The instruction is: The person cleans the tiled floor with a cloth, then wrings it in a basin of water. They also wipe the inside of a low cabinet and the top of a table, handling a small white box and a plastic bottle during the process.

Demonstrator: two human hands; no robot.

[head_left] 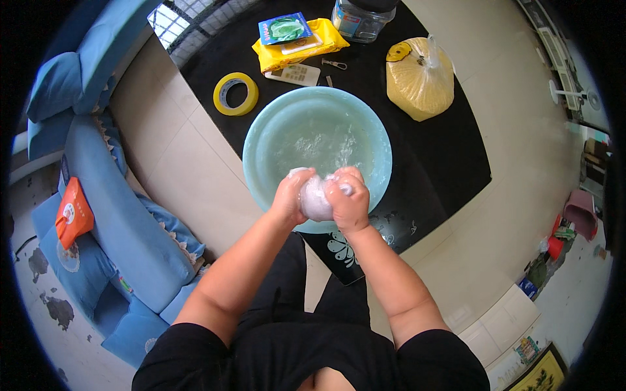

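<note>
Both my hands are closed round a wet, pale lilac-white cloth [315,199], bunched up above the near side of a light blue plastic basin [258,156]. My left hand [290,195] grips its left end, and my right hand [350,201] grips the right end, where a bit of cloth pokes out past the fingers. Water in the basin is rippled and splashing just beyond my hands. What kind of cloth it is, I cannot make out, since it is crumpled.
The basin stands on a black glossy table [443,169]. Around it lie a yellow tape roll [235,94], a yellow wipes pack [326,38] under a blue packet [285,28], a clear jar [362,21] and a bag of yellow grain [420,81]. A blue sofa [124,202] is left.
</note>
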